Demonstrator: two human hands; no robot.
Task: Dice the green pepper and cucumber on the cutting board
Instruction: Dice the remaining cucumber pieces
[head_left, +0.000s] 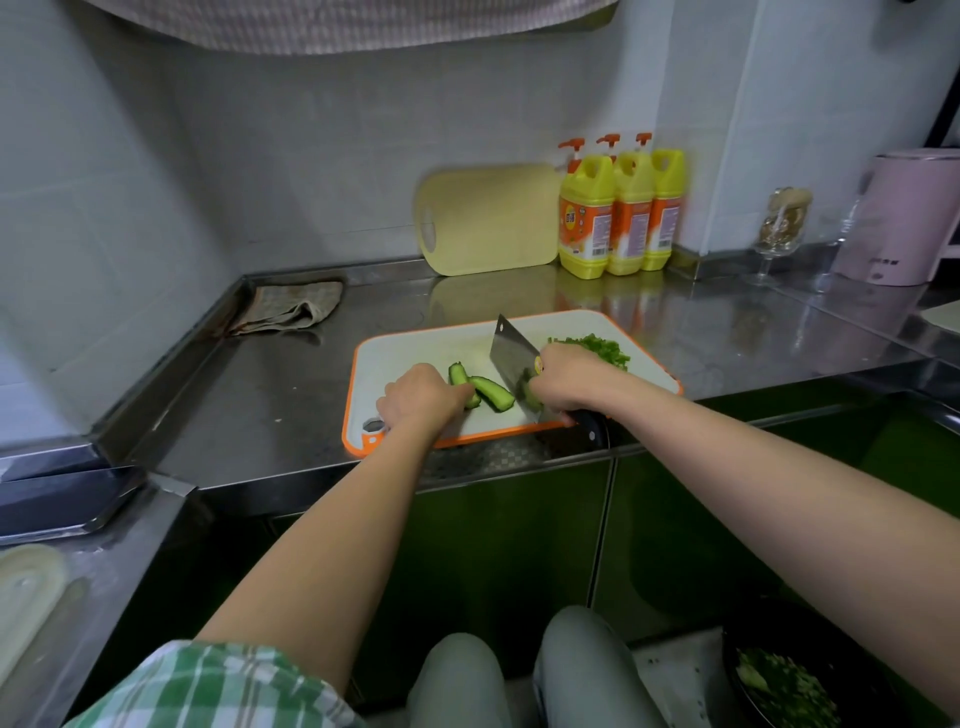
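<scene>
A white cutting board (415, 353) with an orange rim lies on the steel counter. Two cucumber pieces (491, 391) lie cut side up at its middle. My left hand (421, 397) holds the left ends of these pieces with curled fingers. My right hand (569, 379) grips the black handle of a cleaver (511, 353), whose blade stands on the board just right of the cucumber. A smaller cucumber bit sits by the blade under my right hand. A heap of diced green pepper (602, 348) lies at the board's far right.
A yellow cutting board (488, 218) leans on the back wall beside three yellow detergent bottles (618, 213). A folded cloth (291, 309) lies at the back left. A glass (779, 228) and a pink appliance (904, 218) stand to the right. A black bowl with green scraps (784, 680) sits low right.
</scene>
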